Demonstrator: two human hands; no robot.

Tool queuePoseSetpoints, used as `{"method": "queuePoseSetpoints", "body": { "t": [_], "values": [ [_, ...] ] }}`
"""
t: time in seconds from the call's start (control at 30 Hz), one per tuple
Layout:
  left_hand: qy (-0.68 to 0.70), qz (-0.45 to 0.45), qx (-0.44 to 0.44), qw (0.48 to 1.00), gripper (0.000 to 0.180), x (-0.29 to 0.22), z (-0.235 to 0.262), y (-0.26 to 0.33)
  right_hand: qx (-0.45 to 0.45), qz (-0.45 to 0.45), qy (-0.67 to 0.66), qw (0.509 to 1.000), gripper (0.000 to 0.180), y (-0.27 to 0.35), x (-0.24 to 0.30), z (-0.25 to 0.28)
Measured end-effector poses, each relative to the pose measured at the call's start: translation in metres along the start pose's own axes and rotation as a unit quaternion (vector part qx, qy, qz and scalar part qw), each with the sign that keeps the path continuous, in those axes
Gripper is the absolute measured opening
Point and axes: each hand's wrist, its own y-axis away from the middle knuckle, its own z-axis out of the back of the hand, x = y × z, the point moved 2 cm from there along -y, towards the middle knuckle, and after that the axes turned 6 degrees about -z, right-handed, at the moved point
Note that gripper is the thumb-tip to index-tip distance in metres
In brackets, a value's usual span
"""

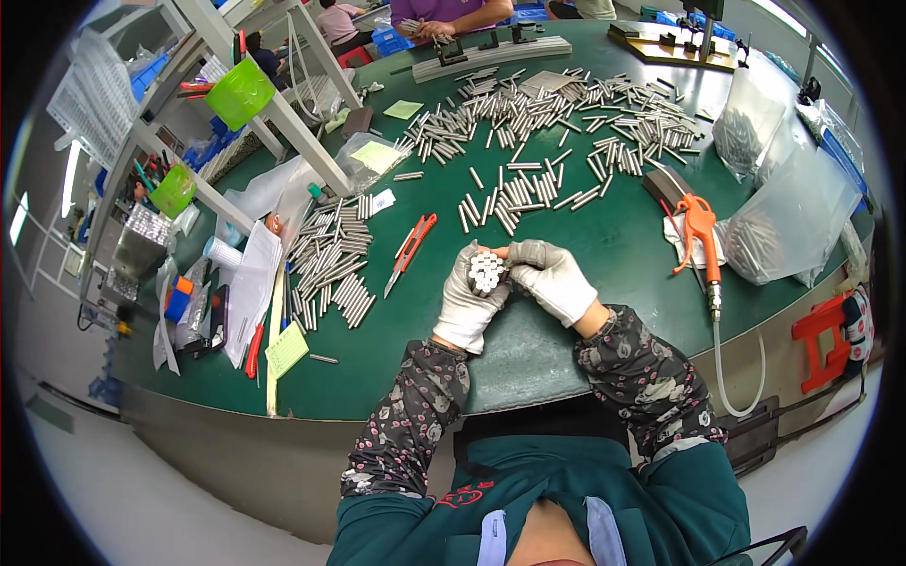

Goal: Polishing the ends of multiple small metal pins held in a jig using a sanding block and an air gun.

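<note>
My left hand, in a whitish work glove with bare fingertips, is wrapped round a bundle of short metal rods, whose round ends face up. From the right, my right hand, gloved the same way, has its fingers curled against the bundle's edge; its thumb and fingertips press there. Both hands are close together above the near part of the green table. Left of them lie orange-handled thread snips. Loose metal rods are spread beyond my hands, and another pile of rods lies to the left.
An orange air gun with a hose rests at the right, beside clear bags of rods. A grey shelf frame stands at the left. Yellow notes and a red-handled tool lie nearby. Across the table, another person works.
</note>
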Motion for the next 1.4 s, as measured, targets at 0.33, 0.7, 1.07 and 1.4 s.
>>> {"method": "queuePoseSetpoints", "body": {
  "t": [0.33, 0.7, 1.07, 1.4],
  "values": [
    [0.036, 0.027, -0.001, 0.999, 0.063, -0.005, 0.000, 0.000, 0.010, 0.023, 0.009, 1.000, 0.028, -0.002, -0.008, 0.000],
    [0.058, 0.134, 0.009, 0.989, 0.061, -0.017, -0.003, -0.004, -0.020, -0.035, 0.011, 0.999, 0.026, -0.001, 0.000, -0.002],
    [0.031, 0.092, 0.008, 0.995, 0.060, -0.013, -0.003, -0.005, -0.020, -0.077, 0.023, 0.997, 0.028, 0.001, 0.009, -0.002],
    [0.088, 0.115, -0.003, 0.989, 0.064, -0.008, 0.000, -0.003, -0.015, -0.078, 0.016, 0.997, 0.027, 0.000, 0.007, -0.002]
  ]
}}
